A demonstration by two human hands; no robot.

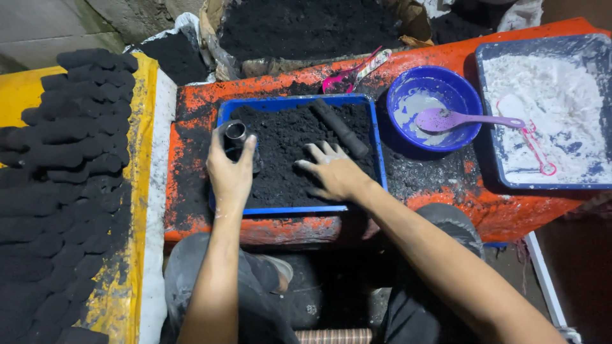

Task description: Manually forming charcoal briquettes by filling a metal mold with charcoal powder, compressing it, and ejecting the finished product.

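My left hand (229,173) grips a short dark metal tube (235,135), open end up, at the left side of a blue tray (376,143) filled with black powder. My right hand (333,172) lies flat on the black powder (287,143) in the tray's middle, fingers spread and dusted with it. A black cylindrical rod (340,129) rests on the powder at the tray's far right, just beyond my right fingers.
The tray sits on an orange bench (191,172). To the right are a blue bowl (408,89) with a purple spoon (452,119) and a tray of white powder (554,108). Rows of black cylinders (64,159) lie on the left. A sack of black powder (306,25) stands behind.
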